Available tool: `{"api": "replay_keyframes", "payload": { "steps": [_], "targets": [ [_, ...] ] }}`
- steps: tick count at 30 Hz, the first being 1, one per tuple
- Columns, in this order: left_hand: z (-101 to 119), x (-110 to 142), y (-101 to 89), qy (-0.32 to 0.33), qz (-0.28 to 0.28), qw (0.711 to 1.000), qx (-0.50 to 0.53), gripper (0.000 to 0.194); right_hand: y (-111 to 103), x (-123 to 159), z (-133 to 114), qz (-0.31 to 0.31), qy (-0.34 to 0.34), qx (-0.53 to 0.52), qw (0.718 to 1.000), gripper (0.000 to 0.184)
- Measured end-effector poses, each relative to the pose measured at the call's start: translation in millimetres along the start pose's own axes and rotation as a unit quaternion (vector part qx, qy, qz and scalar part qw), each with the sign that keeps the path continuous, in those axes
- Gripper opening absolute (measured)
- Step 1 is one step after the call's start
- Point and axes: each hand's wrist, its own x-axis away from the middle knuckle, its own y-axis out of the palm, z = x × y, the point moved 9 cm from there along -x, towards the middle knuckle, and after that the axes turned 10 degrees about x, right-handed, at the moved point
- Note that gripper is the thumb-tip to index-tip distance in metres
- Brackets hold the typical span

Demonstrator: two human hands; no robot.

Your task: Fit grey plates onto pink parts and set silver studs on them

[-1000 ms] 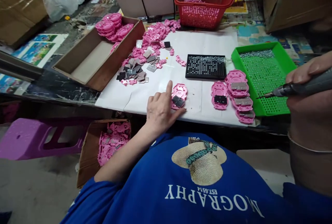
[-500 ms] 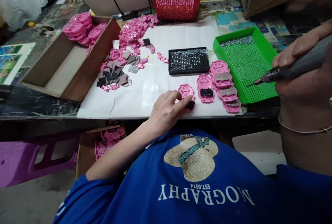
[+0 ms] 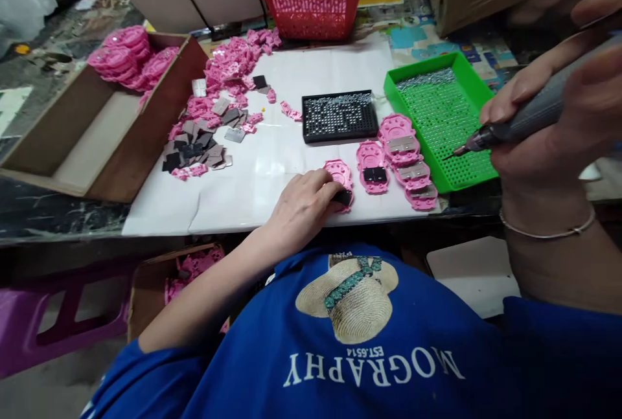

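Note:
My left hand (image 3: 304, 205) rests at the table's front edge, its fingers closed on a pink plastic casing (image 3: 339, 171) with a black plate (image 3: 344, 197) on its lower part. The fingertips partly cover both. My right hand (image 3: 539, 95) is wrapped round a grey electric screwdriver (image 3: 525, 114), whose thin bit points left over the green tray (image 3: 449, 176) of screws. Just right of my left hand lies another pink casing (image 3: 372, 155) with a black plate. Beside it, several pink casings with grey plates overlap in a row (image 3: 397, 127).
A black screw tray (image 3: 340, 137) lies mid-table. To the left are loose plates (image 3: 197, 147), a pile of pink parts (image 3: 233, 59) and a cardboard box (image 3: 140, 127) holding pink casings. A red basket (image 3: 311, 14) stands at the back, and a purple stool (image 3: 29, 322) below left.
The whole view has shifted, so the table things sit further left in the picture. My left index finger has drawn back a little over the black plate. The screwdriver stays over the green tray.

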Motion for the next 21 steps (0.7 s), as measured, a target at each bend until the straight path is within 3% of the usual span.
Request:
{"api": "replay_keyframes", "payload": {
  "steps": [3,7,13,21],
  "targets": [
    [0.8,1.5,-1.4,0.014,0.007,1.000,-0.011,0.023,0.8,-6.5,-12.0,0.006,-0.081,-0.010,0.997,0.032],
    [1.7,3.3,-5.8,0.045,0.045,0.998,-0.024,0.026,-6.7,-12.9,10.0,0.006,-0.037,0.039,0.999,0.041],
    [5.5,6.1,-6.8,0.070,0.072,0.994,-0.039,0.034,-15.7,-16.1,37.2,0.006,-0.011,0.085,0.996,0.031],
    [4.0,4.6,-0.8,0.073,0.060,0.995,-0.019,0.027,-17.4,-18.3,52.5,0.014,0.009,0.072,0.997,0.032]
  ]
}}
